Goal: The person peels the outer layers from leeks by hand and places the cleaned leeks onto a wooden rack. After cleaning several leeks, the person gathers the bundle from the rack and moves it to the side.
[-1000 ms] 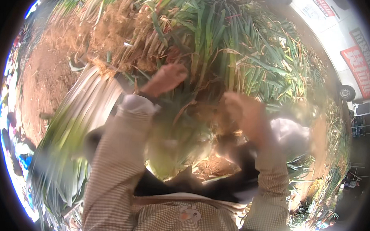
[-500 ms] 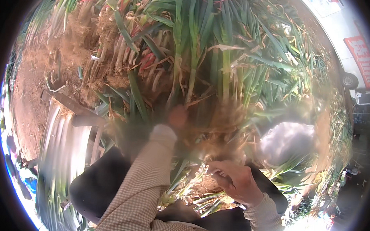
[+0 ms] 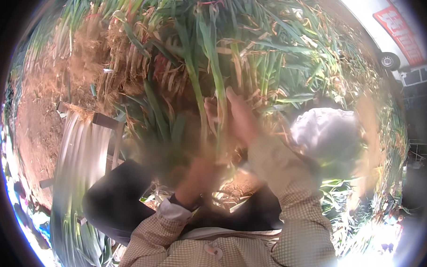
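Observation:
Two long green onions [image 3: 218, 82] stand out in the middle, their leaves reaching up into the pile and their pale lower ends toward me. My right hand [image 3: 241, 118] has its fingers round the stalk of the right-hand one, closed on it. Lower and to the left, my left hand [image 3: 198, 177] is near the root ends, its fingers blurred. Motion smears the lower ends of the stalks. Beyond both hands spreads a large heap of green onions [image 3: 267, 65] with dry brown leaves among the green.
At left, a bundle of cleaned white-stalked green onions [image 3: 83, 148] lies across a frame [image 3: 106, 121]. Bunches with soil-brown roots [image 3: 87, 44] lie at upper left. A person's pale hat [image 3: 322, 128] is close on my right. A white vehicle [image 3: 367, 26] stands at upper right.
My left hand has drawn back toward me from the stalks. My right hand has moved forward and taken hold of a green onion. The view has shifted slightly.

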Tool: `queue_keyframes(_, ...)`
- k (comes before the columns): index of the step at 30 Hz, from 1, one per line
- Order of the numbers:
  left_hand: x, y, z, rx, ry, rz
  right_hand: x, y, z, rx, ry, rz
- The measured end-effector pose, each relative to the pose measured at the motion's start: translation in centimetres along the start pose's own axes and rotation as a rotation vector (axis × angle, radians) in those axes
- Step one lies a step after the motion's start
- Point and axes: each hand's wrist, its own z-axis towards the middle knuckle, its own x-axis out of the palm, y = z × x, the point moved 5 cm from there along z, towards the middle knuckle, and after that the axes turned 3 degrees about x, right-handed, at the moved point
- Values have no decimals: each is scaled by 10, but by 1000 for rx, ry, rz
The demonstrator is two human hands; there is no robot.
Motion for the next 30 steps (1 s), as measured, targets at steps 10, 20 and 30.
queue_keyframes(10, -21, -19, -75, -622, 413, -491, 1, 72, -48, -452, 158, 411)
queue_keyframes(20, -50, -112, 80, -54, -106, -780, 17, 73, -114, -406, 183, 221)
queue_keyframes(30, -36, -143, 86, 44, -168, -201, -5, 76, -116, -612, -21, 186)
